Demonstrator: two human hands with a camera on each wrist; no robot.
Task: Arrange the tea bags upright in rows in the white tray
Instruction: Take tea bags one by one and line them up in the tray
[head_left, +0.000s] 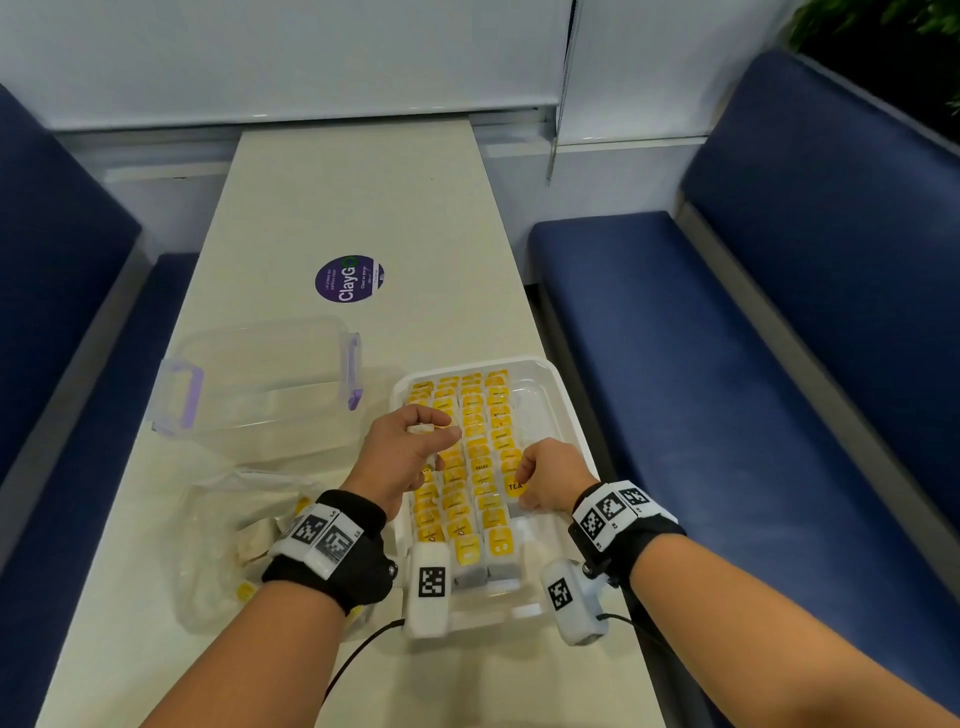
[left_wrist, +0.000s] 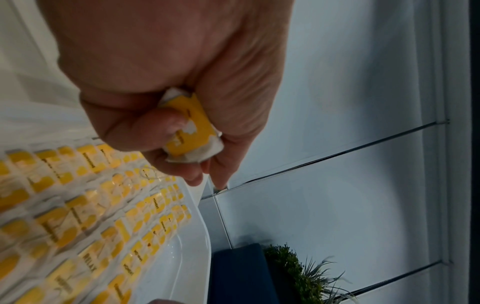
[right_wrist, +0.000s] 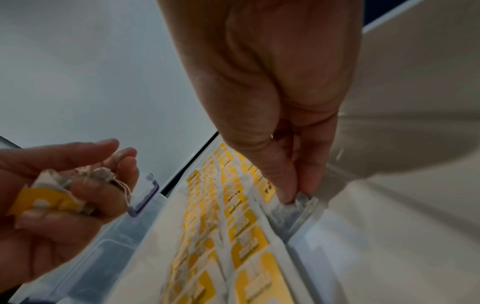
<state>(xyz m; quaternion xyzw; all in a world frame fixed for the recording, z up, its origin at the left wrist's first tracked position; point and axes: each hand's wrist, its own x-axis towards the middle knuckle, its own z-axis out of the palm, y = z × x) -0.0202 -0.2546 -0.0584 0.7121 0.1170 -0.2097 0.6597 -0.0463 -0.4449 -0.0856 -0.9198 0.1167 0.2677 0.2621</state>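
Observation:
The white tray (head_left: 563, 402) sits near the table's front edge, packed with several rows of upright yellow-tagged tea bags (head_left: 475, 452). My left hand (head_left: 415, 441) hovers over the tray's left rows and grips a small bunch of tea bags (left_wrist: 191, 128), also seen in the right wrist view as tea bags (right_wrist: 55, 194) with strings. My right hand (head_left: 540, 480) is at the rightmost row, pinching the top of one tea bag (right_wrist: 298, 202) between thumb and fingers, beside a yellow tag reading TEA (head_left: 514, 487). The tray's right strip is bare.
A clear lidless container (head_left: 260, 384) with purple clips stands left of the tray. A crumpled clear plastic bag (head_left: 228, 525) with a few tea bags lies at front left. A purple round sticker (head_left: 349, 278) is farther back. Blue benches (head_left: 727, 364) flank the table.

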